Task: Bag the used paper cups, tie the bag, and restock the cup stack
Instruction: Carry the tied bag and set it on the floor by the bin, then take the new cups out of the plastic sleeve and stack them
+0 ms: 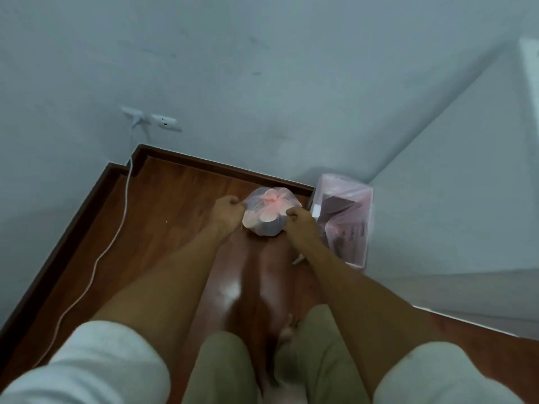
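A translucent pink plastic bag [267, 212] sits on the wooden floor near the wall, bulging with pale round shapes that look like used cups. Its top is gathered into a knot or bunch at the middle. My left hand [228, 209] is closed on the bag's plastic at its left side. On the bag's right side my right hand [299, 218] is closed on the plastic too. Both arms reach straight forward from my body. No cup stack is in view.
A white bin [345, 220] lined with a pink bag stands just right of the bag, against the wall corner. A white cable [96, 263] runs from a wall socket [164, 123] down across the floor at left. My legs and bare feet are below.
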A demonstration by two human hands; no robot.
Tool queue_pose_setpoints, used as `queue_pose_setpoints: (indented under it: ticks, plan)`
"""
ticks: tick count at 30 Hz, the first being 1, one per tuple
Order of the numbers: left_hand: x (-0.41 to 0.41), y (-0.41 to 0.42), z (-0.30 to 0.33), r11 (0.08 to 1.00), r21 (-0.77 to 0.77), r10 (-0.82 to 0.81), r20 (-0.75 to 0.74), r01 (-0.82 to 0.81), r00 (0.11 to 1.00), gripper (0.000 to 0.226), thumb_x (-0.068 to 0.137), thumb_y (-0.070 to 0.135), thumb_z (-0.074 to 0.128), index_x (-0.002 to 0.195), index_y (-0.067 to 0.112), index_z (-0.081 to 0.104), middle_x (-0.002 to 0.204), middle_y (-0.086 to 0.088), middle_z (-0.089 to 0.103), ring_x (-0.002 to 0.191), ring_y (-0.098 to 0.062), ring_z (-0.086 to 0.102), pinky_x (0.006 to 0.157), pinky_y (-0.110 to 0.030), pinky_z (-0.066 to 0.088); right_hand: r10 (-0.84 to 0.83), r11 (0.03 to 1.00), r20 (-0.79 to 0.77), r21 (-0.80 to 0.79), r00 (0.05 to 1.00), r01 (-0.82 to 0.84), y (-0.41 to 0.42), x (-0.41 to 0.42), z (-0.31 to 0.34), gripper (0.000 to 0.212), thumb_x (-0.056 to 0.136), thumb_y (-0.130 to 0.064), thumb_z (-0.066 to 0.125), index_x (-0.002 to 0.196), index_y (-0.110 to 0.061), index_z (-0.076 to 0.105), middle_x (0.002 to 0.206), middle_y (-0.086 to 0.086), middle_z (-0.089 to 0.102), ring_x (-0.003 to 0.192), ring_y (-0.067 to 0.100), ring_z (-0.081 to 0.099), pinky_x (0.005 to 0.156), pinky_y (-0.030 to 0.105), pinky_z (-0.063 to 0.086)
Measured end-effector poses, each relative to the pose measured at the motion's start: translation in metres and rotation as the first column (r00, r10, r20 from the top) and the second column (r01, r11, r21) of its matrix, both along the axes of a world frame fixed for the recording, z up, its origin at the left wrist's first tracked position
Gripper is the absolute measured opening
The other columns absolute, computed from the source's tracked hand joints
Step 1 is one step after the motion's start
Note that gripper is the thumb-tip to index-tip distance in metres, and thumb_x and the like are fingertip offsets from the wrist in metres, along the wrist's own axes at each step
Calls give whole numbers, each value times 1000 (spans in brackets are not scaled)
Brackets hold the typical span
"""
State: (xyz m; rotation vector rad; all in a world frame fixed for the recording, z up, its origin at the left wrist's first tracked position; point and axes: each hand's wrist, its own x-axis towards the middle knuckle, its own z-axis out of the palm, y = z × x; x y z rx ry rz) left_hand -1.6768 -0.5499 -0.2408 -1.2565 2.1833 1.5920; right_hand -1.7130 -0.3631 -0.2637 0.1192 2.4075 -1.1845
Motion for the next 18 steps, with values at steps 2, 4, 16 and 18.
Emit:
queue_pose_setpoints:
  ticks: [2, 4, 16, 18]
  plan:
    - [5, 6, 68, 994, -79, -77, 6, 77, 997, 36, 93, 23, 66, 124, 6, 67, 126, -8, 67, 117, -25, 62, 102, -29, 46, -23, 999, -6, -25, 1000, 23, 6, 8, 62, 30, 93, -5, 52, 118, -5, 68, 120, 14, 68, 114, 31, 62, 98, 34, 48]
    - [12, 17, 135, 979, -145, -145, -8, 143, 989, 32, 94, 24, 65, 120, 6, 69, 126, -11, 68, 119, -27, 61, 101, -29, 44, -53, 997, -31, -51, 998, 51, 15, 14, 112, 27, 90, -6, 52, 110, -12, 69, 108, 17, 72, 103, 36, 68, 95, 47, 53]
    - [13, 97, 311, 889, -223, -429, -97, 401, 898, 40, 88, 31, 63, 123, 13, 66, 115, -9, 72, 106, -27, 69, 101, -41, 52, -156, 985, -199, -99, 968, 138, 109, 36, 321, 35, 91, -13, 46, 121, -17, 63, 110, 10, 71, 96, 27, 70, 91, 42, 58]
    - [8, 114, 319, 877, -228, -456, -115, 424, 882, 39, 88, 30, 63, 123, 13, 66, 114, -9, 73, 105, -28, 69, 100, -41, 52, -158, 986, -231, -92, 960, 140, 130, 36, 330, 34, 92, -12, 47, 121, -16, 63, 110, 10, 70, 96, 27, 71, 92, 42, 57]
